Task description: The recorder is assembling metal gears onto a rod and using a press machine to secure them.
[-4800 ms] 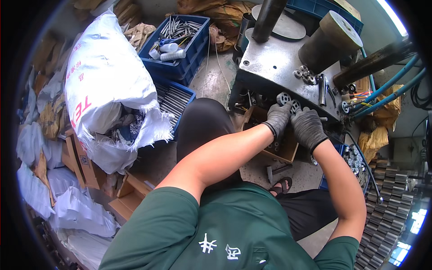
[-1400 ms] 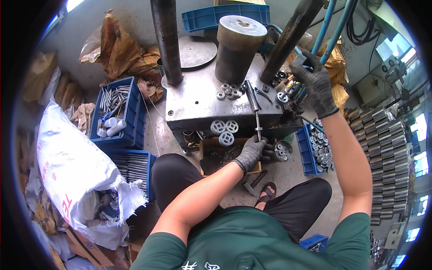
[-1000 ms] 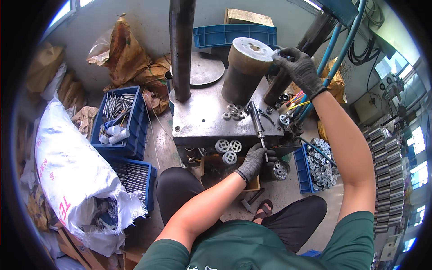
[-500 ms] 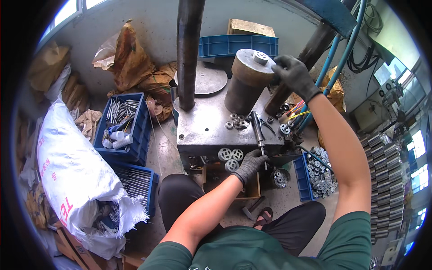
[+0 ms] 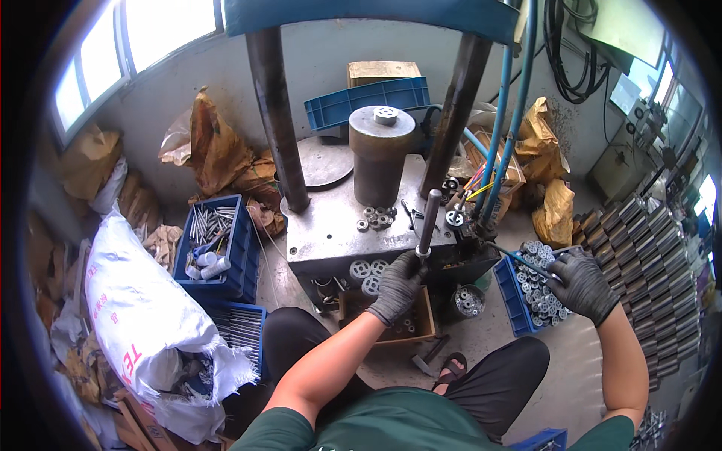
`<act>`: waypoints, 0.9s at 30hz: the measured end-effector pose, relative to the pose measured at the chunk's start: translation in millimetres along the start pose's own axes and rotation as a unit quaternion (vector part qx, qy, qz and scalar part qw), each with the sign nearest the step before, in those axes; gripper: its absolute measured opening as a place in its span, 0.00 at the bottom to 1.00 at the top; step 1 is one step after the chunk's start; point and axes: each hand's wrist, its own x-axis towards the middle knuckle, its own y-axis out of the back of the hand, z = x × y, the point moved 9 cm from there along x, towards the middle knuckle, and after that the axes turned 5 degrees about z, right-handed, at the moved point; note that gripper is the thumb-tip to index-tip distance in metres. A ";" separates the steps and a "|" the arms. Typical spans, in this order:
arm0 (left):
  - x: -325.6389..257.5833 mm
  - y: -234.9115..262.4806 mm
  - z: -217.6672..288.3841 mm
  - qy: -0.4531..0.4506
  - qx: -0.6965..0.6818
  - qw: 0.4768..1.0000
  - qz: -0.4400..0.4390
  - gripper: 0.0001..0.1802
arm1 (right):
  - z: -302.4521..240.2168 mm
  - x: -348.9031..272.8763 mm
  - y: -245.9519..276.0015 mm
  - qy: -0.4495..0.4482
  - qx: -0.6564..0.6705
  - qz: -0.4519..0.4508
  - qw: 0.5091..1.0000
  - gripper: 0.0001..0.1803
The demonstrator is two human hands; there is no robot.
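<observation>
In my gloved left hand is a metal rod, gripped near its lower end and standing nearly upright above the front edge of the steel press table. My gloved right hand is over the right blue crate, which is full of small metal wheel-like discs. Its fingers are bent together at the discs; what sits at the fingertips is too small to make out. A thick steel cylinder stands on the table with a spoked disc on top. Small metal rings lie before it.
Two steel columns rise from the table. Blue hoses run down at the right. At left are a white sack and a blue crate of metal parts. Stacked metal tubes line the right side.
My right hand has left the top of the cylinder and come down right to the disc crate. My left hand has lifted the rod off the table's front and holds it upright. The view has shifted.
</observation>
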 end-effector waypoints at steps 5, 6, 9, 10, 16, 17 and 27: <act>5.0 11.2 38.5 -0.048 0.186 0.981 0.028 0.32 | 24.5 -25.9 -1.4 -0.090 0.074 0.144 0.983 0.09; 13.3 24.3 38.9 -0.097 0.123 0.986 0.060 0.35 | 11.9 -18.6 15.0 -0.051 0.061 0.212 0.974 0.08; 48.1 51.7 76.6 -0.193 -0.039 0.975 0.102 0.39 | 13.7 -0.6 41.1 -0.033 0.037 0.332 0.942 0.10; 59.5 54.8 116.8 -0.182 -0.106 0.974 0.081 0.35 | 18.3 8.3 47.3 -0.028 0.039 0.367 0.929 0.10; 178.9 115.5 215.1 -0.265 -0.131 0.940 0.168 0.16 | 79.0 69.4 70.4 -0.092 0.067 0.442 0.890 0.16; 203.3 133.5 218.2 -0.288 -0.119 0.933 0.181 0.18 | 86.6 85.1 69.9 -0.126 0.071 0.416 0.898 0.24; 304.6 137.4 207.2 -0.183 -0.045 0.964 0.189 0.16 | 128.5 134.1 47.8 -0.266 0.068 0.267 0.924 0.31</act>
